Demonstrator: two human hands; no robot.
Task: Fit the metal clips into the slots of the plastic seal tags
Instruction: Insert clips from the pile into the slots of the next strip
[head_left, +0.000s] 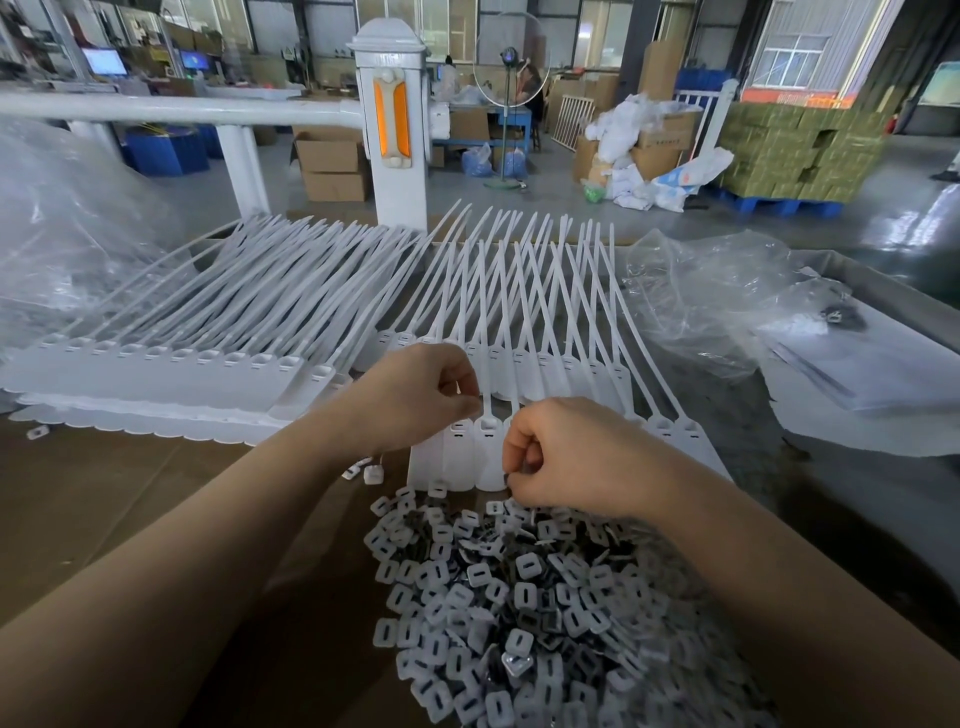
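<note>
A strip of joined white plastic seal tags (470, 457) lies in the middle of the cardboard-covered table, long tails pointing away. My left hand (421, 395) has curled fingers pinching at the top of a tag near its slot; what it pinches is too small to tell. My right hand (566, 457) hovers over the near edge of the strip, fingers curled, pinching a small dark clip at its fingertips. A large heap of small square clips (519, 603) with white frames and dark metal lies in front of me, under my right wrist.
More strips of seal tags (171, 364) are stacked to the left and another strip (561, 364) lies behind my hands. Crumpled clear plastic bags (706, 296) sit right and far left. A few loose clips (371, 473) lie by my left forearm. A white railing post (392, 130) stands beyond the table.
</note>
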